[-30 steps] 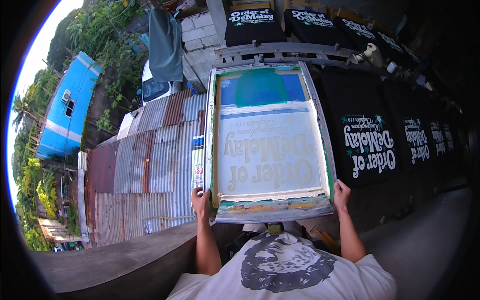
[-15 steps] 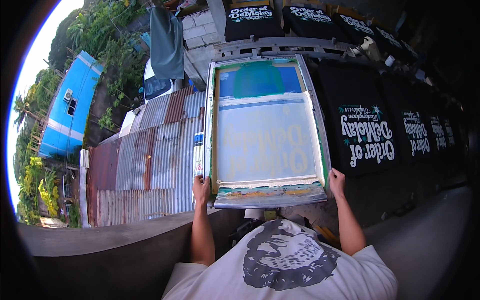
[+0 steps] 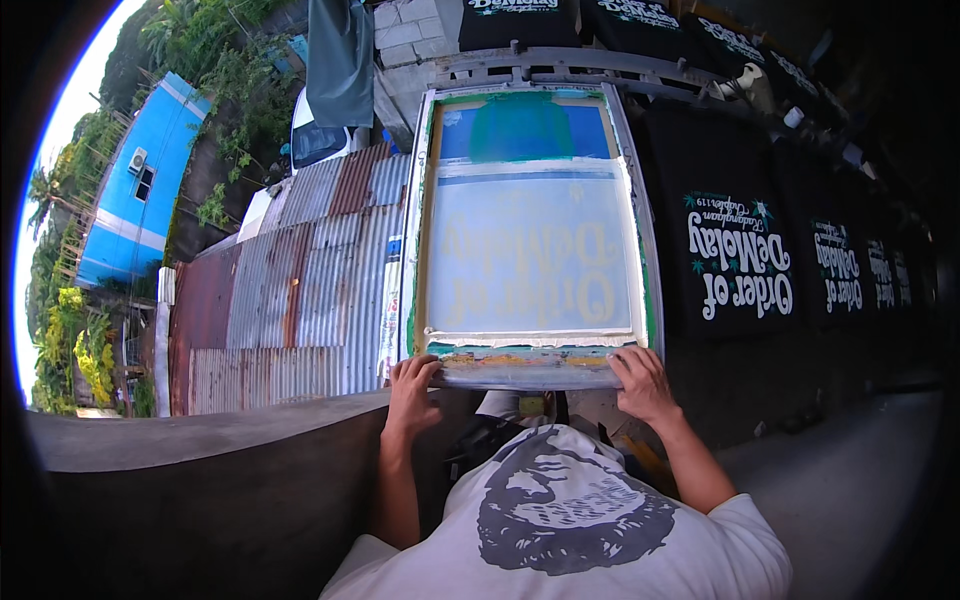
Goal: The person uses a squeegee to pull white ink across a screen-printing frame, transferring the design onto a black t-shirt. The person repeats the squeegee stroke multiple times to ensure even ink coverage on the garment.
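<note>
A screen printing frame [image 3: 525, 376] lies in front of me, its pale mesh [image 3: 530, 255] carrying mirrored lettering, with blue and green patches at the far end. My left hand [image 3: 411, 392] grips the near left corner, fingers curled over the top of the rail. At the near right corner my right hand [image 3: 645, 382] holds the same rail, its fingers also on top. What lies beneath the frame is hidden.
Black printed shirts [image 3: 740, 255] are laid out in a row to the right, with more black shirts [image 3: 640, 30] beyond a metal rail [image 3: 570, 62]. A concrete ledge [image 3: 210, 435] runs along the left, above rusty corrugated roofing [image 3: 260, 300].
Both hands have moved from the frame's sides to its near corners, closer together, and now grip the near rail. The whole view has shifted slightly.
</note>
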Action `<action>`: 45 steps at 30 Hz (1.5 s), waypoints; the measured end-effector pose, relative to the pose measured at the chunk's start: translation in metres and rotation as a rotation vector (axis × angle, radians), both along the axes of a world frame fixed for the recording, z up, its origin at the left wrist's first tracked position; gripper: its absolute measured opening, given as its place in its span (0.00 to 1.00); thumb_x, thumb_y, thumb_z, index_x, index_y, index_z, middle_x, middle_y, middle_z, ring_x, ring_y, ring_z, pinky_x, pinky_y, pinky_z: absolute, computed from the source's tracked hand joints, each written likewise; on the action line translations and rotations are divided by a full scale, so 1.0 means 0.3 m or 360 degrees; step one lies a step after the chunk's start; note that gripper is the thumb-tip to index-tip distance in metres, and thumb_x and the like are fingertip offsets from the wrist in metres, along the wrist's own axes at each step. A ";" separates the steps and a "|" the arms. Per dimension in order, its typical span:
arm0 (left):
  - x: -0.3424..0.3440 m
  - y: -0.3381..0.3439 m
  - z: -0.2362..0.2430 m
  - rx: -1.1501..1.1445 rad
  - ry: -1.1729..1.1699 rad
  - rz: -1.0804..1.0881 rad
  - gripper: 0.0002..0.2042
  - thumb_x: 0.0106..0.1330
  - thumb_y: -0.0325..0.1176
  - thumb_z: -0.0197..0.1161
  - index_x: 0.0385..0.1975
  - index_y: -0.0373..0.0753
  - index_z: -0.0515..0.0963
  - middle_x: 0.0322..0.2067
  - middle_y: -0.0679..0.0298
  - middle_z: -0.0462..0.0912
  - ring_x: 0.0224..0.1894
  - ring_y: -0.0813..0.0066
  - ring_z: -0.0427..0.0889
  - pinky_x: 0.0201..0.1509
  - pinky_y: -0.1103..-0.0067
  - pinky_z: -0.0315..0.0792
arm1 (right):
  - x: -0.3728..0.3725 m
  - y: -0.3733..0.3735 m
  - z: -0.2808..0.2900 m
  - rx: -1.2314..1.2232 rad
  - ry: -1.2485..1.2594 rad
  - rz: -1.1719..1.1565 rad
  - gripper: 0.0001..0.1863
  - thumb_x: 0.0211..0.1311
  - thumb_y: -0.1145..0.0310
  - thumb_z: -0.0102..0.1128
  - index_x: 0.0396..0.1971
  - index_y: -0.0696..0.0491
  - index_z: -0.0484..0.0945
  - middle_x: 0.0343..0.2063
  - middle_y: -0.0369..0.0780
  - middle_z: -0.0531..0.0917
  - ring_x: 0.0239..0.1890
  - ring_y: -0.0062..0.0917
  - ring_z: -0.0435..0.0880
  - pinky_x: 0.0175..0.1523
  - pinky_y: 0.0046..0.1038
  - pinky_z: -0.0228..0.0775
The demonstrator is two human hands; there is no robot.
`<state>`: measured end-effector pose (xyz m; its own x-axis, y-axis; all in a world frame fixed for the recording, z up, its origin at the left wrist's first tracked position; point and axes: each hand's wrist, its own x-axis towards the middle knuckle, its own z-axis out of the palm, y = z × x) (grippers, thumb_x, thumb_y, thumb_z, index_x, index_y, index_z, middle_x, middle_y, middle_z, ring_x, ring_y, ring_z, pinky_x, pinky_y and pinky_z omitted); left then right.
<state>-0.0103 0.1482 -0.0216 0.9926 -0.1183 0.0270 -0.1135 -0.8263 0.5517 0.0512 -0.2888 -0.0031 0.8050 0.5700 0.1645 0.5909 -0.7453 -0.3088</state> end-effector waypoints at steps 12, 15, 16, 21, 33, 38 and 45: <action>0.117 0.017 -0.155 0.0199 -0.0626 0.0052 0.17 0.42 0.26 0.67 0.37 0.39 0.81 0.37 0.61 0.84 0.42 0.58 0.84 0.48 0.66 0.76 | 0.037 0.053 -0.069 0.0042 -0.0188 -0.0287 0.17 0.45 0.79 0.62 0.39 0.58 0.83 0.42 0.43 0.87 0.45 0.38 0.87 0.52 0.38 0.78; 0.161 0.022 -0.199 0.0173 -0.0863 0.0109 0.17 0.39 0.29 0.68 0.34 0.41 0.81 0.34 0.62 0.85 0.36 0.60 0.85 0.42 0.67 0.77 | 0.085 0.064 -0.101 0.0006 -0.0309 -0.0333 0.14 0.47 0.78 0.63 0.38 0.57 0.84 0.41 0.42 0.88 0.42 0.36 0.88 0.49 0.36 0.80; 0.194 0.029 -0.212 0.0189 -0.0889 0.0100 0.17 0.38 0.29 0.69 0.34 0.41 0.81 0.34 0.62 0.85 0.36 0.61 0.85 0.39 0.68 0.76 | 0.106 0.067 -0.108 -0.0002 -0.0360 -0.0334 0.13 0.48 0.78 0.63 0.37 0.57 0.84 0.40 0.41 0.88 0.42 0.36 0.89 0.48 0.36 0.80; 0.408 0.041 -0.234 0.0188 -0.0926 0.0167 0.17 0.36 0.27 0.68 0.32 0.42 0.79 0.34 0.63 0.85 0.35 0.61 0.85 0.38 0.69 0.74 | 0.340 0.085 -0.121 -0.0015 -0.0387 -0.0307 0.12 0.47 0.78 0.64 0.36 0.55 0.84 0.38 0.40 0.88 0.41 0.34 0.89 0.48 0.35 0.81; 1.134 0.094 -0.303 0.0269 -0.1091 0.0241 0.13 0.39 0.22 0.66 0.27 0.44 0.77 0.30 0.66 0.82 0.33 0.61 0.82 0.38 0.69 0.73 | 1.046 0.140 -0.176 0.0050 -0.0569 -0.0338 0.10 0.49 0.79 0.62 0.33 0.51 0.84 0.35 0.37 0.88 0.37 0.33 0.89 0.42 0.34 0.81; 1.357 0.126 -0.256 0.0401 -0.0961 0.0176 0.08 0.43 0.22 0.64 0.24 0.41 0.78 0.27 0.63 0.80 0.33 0.59 0.81 0.43 0.67 0.69 | 1.238 0.157 -0.113 -0.0058 -0.0279 -0.0372 0.08 0.48 0.77 0.60 0.28 0.52 0.84 0.32 0.41 0.88 0.37 0.40 0.88 0.42 0.40 0.80; 1.500 0.113 -0.048 0.0452 -0.0695 0.0149 0.03 0.49 0.23 0.61 0.22 0.39 0.80 0.28 0.59 0.83 0.34 0.56 0.83 0.46 0.66 0.68 | 1.373 0.188 0.076 -0.0332 0.0104 -0.0548 0.11 0.50 0.75 0.59 0.31 0.49 0.88 0.31 0.46 0.88 0.39 0.46 0.88 0.44 0.45 0.79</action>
